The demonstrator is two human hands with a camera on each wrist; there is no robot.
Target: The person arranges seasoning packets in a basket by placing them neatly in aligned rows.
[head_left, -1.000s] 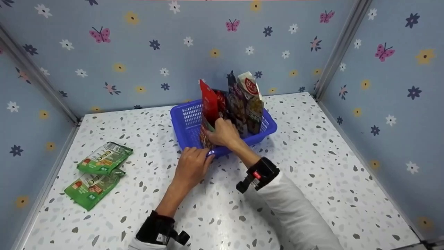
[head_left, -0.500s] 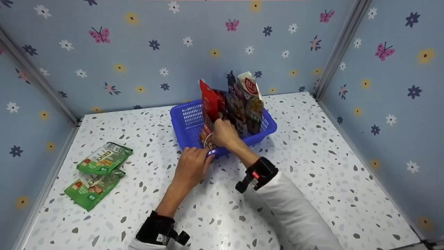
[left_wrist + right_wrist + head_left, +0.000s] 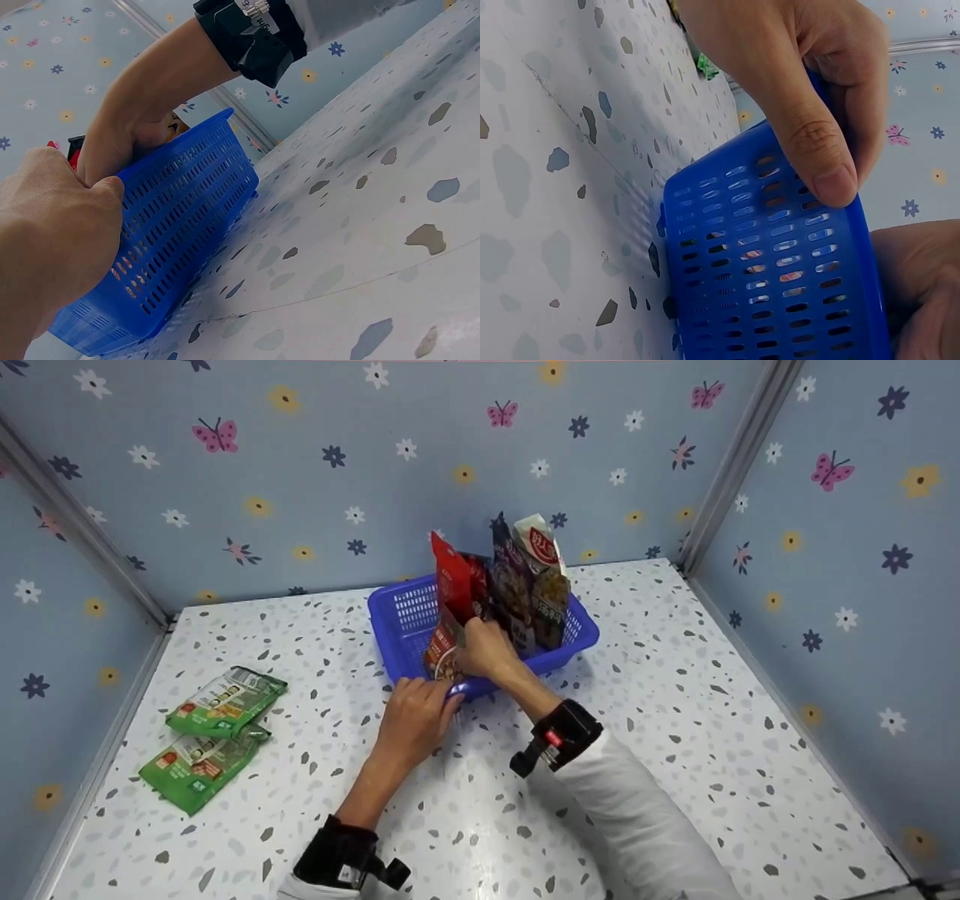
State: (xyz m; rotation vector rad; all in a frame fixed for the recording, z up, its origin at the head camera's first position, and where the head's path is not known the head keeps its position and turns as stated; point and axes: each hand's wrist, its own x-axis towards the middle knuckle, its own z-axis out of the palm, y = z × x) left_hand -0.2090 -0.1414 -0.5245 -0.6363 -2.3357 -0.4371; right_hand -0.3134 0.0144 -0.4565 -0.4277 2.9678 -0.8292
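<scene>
A blue plastic basket [image 3: 379,619] with slotted walls stands near the back wall. At its front rim, my left hand [image 3: 411,718] grips the edge, thumb on the outer wall in the right wrist view. My right hand [image 3: 487,649] reaches inside, its curled fingers at a red-brown food packet [image 3: 442,649] with a bowl picture. Its fingertips are hidden by the hand and the basket wall. Behind the packet rises a red pouch [image 3: 452,574]. Right of it stand a dark purple pouch [image 3: 511,577] and a white-topped pouch [image 3: 547,581].
Two green snack packets [image 3: 225,701] overlap on the speckled tabletop [image 3: 322,825] at the left. Blue flowered panels [image 3: 420,435] enclose the table at the back and sides. The basket's rear edge is close to the back panel.
The red-brown packet has leaned left, so more of its printed front shows. My right thumb has dropped from view behind it. My left hand and the basket have stayed in place.
</scene>
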